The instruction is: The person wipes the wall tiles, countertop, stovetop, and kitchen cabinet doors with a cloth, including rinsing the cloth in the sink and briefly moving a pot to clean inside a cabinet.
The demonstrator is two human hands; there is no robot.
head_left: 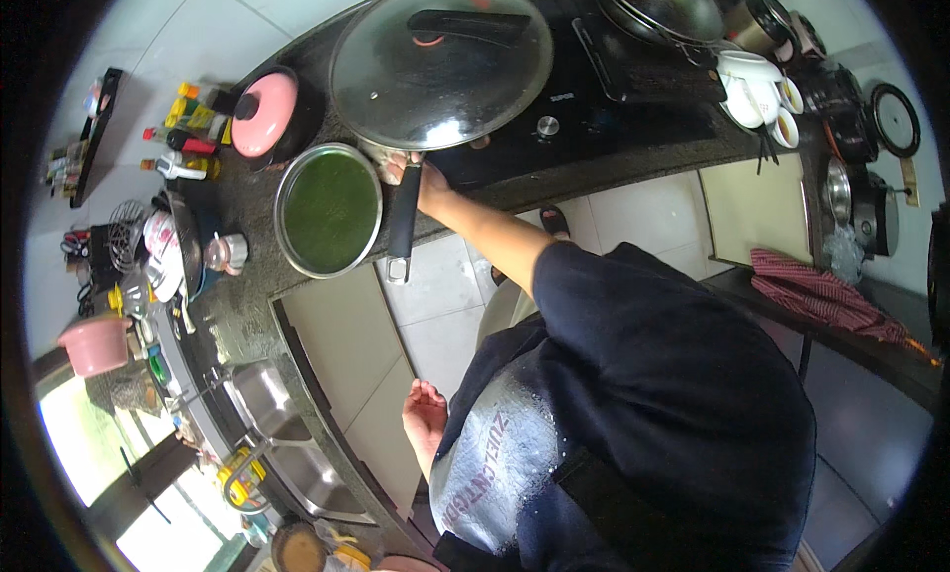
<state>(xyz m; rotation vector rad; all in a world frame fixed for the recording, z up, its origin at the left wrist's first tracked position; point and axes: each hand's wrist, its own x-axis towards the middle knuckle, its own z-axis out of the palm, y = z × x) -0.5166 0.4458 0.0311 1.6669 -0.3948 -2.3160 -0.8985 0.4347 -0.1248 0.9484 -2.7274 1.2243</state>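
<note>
My right hand (430, 182) reaches to the base of a pan's long black handle (403, 219), which hides part of it. Its fingertips show left of the handle, beside a pale crumpled thing (382, 158); whether they grip either cannot be told. A large glass lid (445, 89) covers the pan on the hob. Left of the handle, a round metal pan of green liquid (332, 210) stands at the worktop's edge. My left hand (425, 416) hangs low in front of my body, empty, fingers loosely curled.
A black pot with a pink lid (267, 115) and bottles (197, 138) stand behind. Right of the hob (594, 134) are another lidded pan (664, 11) and white bowls (749, 97). A double sink (297, 453) is at lower left; cabinets (345, 357) lie below the counter.
</note>
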